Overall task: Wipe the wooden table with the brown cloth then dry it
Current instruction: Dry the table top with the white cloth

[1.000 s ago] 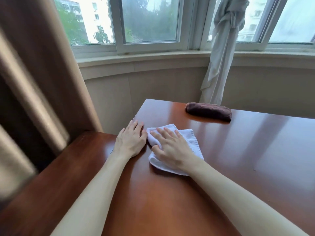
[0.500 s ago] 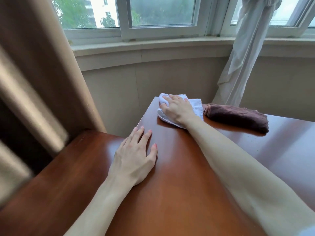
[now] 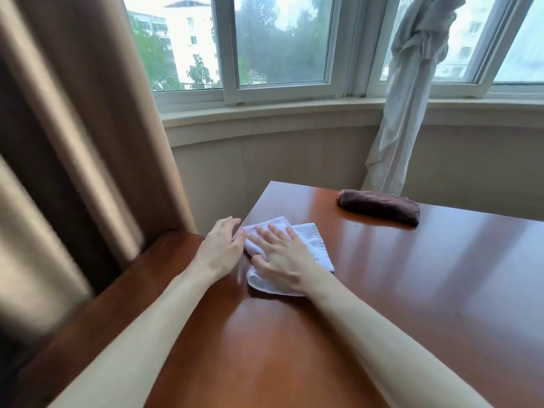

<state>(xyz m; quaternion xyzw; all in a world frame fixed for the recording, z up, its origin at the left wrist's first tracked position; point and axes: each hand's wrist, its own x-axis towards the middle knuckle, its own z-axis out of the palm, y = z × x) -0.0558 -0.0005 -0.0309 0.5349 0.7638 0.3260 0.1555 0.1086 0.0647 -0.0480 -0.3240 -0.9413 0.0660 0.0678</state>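
My right hand (image 3: 282, 257) lies flat, fingers spread, pressing a folded white cloth (image 3: 316, 245) onto the glossy wooden table (image 3: 412, 290) near its left edge. My left hand (image 3: 219, 247) rests flat at that edge, fingers apart, its thumb touching the white cloth's left corner. The brown cloth (image 3: 379, 206) lies rolled up and untouched at the table's far edge, well beyond my right hand.
A lower wooden surface (image 3: 117, 293) adjoins the table on the left. A heavy beige curtain (image 3: 73, 128) hangs at the left, and a tied white curtain (image 3: 409, 92) hangs behind the brown cloth. A curved window sill (image 3: 265, 113) and wall lie beyond the table.
My right hand has slid the white cloth back from the far corner beside the brown cloth toward me, to the left edge. My left hand now touches the cloth.
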